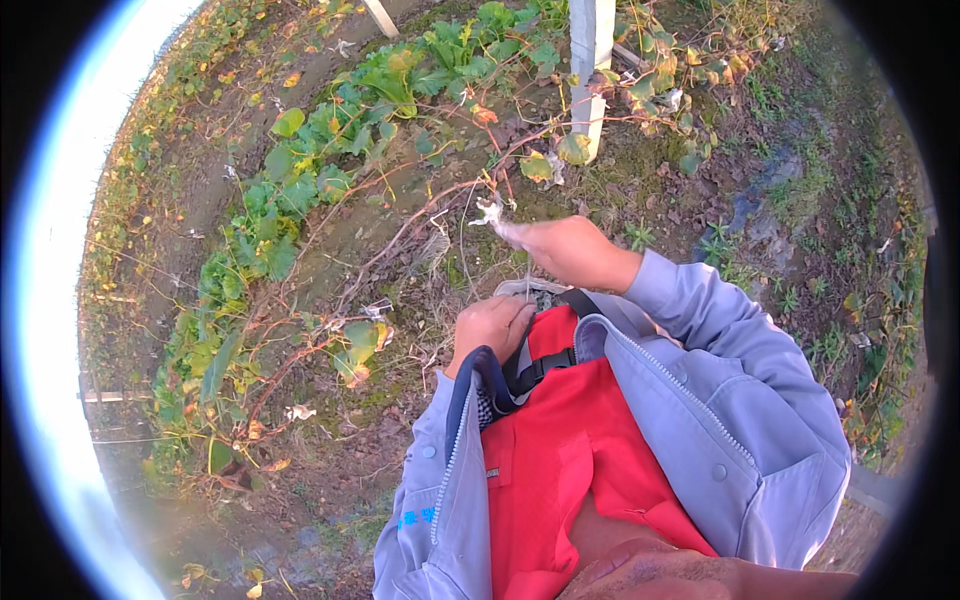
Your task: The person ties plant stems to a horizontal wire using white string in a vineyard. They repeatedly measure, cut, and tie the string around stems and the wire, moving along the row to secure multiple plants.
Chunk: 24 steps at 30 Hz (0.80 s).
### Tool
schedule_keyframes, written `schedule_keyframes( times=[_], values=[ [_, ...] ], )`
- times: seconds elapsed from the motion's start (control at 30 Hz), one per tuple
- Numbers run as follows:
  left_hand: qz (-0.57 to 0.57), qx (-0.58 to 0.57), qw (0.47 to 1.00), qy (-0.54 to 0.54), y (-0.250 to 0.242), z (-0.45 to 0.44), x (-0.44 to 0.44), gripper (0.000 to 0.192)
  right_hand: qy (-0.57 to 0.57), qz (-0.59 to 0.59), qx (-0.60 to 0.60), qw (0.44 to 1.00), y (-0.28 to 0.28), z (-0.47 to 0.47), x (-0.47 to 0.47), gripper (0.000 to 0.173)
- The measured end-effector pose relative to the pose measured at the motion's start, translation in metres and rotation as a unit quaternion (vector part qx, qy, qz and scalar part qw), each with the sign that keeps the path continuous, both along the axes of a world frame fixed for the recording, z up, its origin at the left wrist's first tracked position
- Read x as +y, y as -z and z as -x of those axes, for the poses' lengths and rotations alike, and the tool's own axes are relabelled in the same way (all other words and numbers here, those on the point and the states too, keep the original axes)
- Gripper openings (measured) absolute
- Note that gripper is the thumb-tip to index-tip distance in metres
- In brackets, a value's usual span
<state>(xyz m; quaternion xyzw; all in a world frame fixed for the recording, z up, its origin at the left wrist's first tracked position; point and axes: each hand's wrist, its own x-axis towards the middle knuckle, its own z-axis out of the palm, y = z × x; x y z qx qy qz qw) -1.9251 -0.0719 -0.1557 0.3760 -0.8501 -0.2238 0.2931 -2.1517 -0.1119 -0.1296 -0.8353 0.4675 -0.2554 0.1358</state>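
Observation:
My left hand (491,328) lies with bent fingers at the edge of an open pale pouch (517,286) at my waist; its fingertips are at a thin strand (529,274) that rises toward my right hand. My right hand (574,250), higher and to the right, is slightly blurred. Its closed fingertips meet a pale, twisted scrap (490,211), perhaps plastic or string, beside a bare vine stem (457,189). Whether the scrap is attached to the stem cannot be told. What my left palm covers is hidden.
A pale square post (589,82) stands beyond my right hand. Vine stems with yellowing leaves (360,349) spread on the left, before a row of leafy green plants (289,184). More pale scraps (300,412) hang on the vines. Bluish sheeting (750,199) lies on the ground at right.

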Motion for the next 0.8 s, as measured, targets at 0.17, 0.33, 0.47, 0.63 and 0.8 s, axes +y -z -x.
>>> schedule_keyframes(
  times=[0.17, 0.33, 0.47, 0.63, 0.8],
  values=[
    [0.043, 0.057, 0.995, -0.068, -0.019, 0.023, -0.021, 0.011, -0.313, -0.380, -0.157, 0.856, -0.004, 0.057, 0.000, 0.042],
    [-0.084, 0.084, 0.991, -0.059, -0.024, 0.066, -0.029, 0.011, -0.178, -0.462, -0.491, 0.717, -0.037, 0.075, 0.004, 0.043],
    [0.006, 0.020, 0.999, 0.051, -0.030, 0.100, -0.031, 0.015, -0.022, -0.099, -0.297, 0.950, -0.032, 0.082, -0.012, 0.041],
    [0.098, -0.034, 0.990, 0.090, -0.050, 0.120, -0.054, 0.012, -0.075, -0.127, -0.103, 0.984, -0.012, 0.131, -0.001, 0.029],
    [0.150, -0.028, 0.968, 0.198, -0.049, 0.170, -0.088, 0.011, -0.104, -0.393, -0.207, 0.890, -0.024, 0.190, 0.018, 0.027]
  ],
)
